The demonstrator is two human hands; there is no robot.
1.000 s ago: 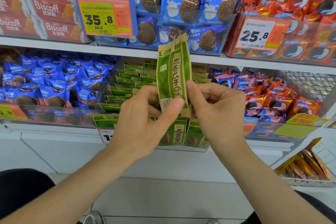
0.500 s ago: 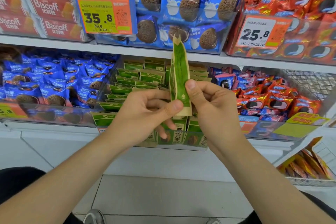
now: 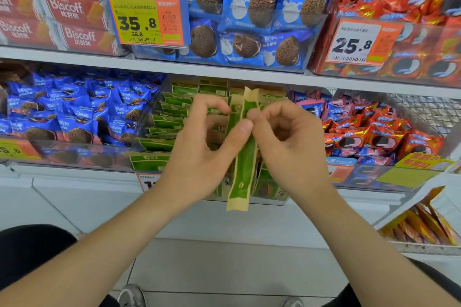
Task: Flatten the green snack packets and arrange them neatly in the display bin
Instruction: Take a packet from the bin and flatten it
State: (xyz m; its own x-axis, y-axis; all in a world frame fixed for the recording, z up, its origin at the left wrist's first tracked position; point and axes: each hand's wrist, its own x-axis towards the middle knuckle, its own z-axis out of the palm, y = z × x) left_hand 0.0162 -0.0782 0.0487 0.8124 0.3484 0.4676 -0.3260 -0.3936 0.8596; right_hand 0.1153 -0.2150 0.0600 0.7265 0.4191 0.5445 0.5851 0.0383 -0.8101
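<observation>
Right now both hands hold one green snack packet (image 3: pixel 243 169) between them. The left hand (image 3: pixel 199 147) pinches it, with the thumb pressed on the near side and the fingers curled behind. The right hand (image 3: pixel 287 147) pinches the same packet from the other side, up near the top, with thumb and first finger. Its other fingers are curled in.

The packet stands almost straight up, leaning a little. We see it from its thin side, so it looks long and narrow, with tan ends and a green middle. It is in the air in front of the display bin (image 3: pixel 269 200), not inside it.

The bin is clear plastic and sits on the lower shelf, just behind the hands. More green packets (image 3: pixel 172 122) lie in it in rows, some flat and some standing at the front.

Left of the bin is a heap of small blue cookie packets (image 3: pixel 74 117). Right of it is a heap of red cookie packets (image 3: pixel 369 137), with a wire basket (image 3: pixel 411 112) behind them.

On the shelf above are red Biscoff boxes (image 3: pixel 72 20), big blue cookie packets (image 3: pixel 254 7) and a price tag that says 35.8 (image 3: pixel 144 20). Farther right is a tag that says 25.8 (image 3: pixel 356 42).

Down low on the right lie some yellow packets (image 3: pixel 424 224).
</observation>
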